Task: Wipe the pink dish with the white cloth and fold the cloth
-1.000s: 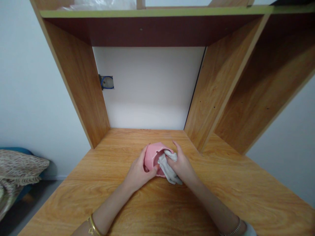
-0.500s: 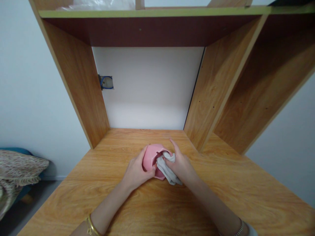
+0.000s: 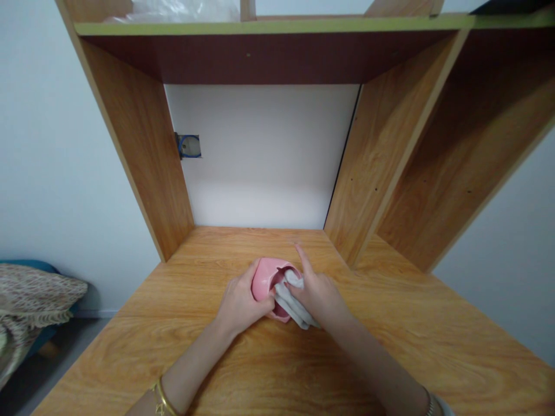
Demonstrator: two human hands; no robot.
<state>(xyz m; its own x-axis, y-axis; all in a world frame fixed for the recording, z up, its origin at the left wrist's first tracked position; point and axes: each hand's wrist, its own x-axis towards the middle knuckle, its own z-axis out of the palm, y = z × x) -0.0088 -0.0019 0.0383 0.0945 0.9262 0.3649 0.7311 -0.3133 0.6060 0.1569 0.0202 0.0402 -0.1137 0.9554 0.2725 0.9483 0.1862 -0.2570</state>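
Note:
A small pink bowl (image 3: 263, 276) is tipped on its side on the wooden desk (image 3: 277, 370), its opening turned toward the right. My left hand (image 3: 240, 300) grips the bowl from the left, thumb at its rim. My right hand (image 3: 318, 294) holds a crumpled white cloth (image 3: 291, 300) and presses it into the bowl's opening, with the index finger stretched forward. Part of the cloth hangs down onto the desk below the hand.
Wooden side panels (image 3: 143, 156) rise left and right of the desk's back, under a shelf (image 3: 269, 24) with clear plastic on top. A side compartment (image 3: 455, 156) opens at right. A patterned blanket (image 3: 30, 300) lies far left, off the desk.
Both hands and the bowl shifted slightly left. The right hand pushed the cloth deeper into the bowl, and its index finger straightened.

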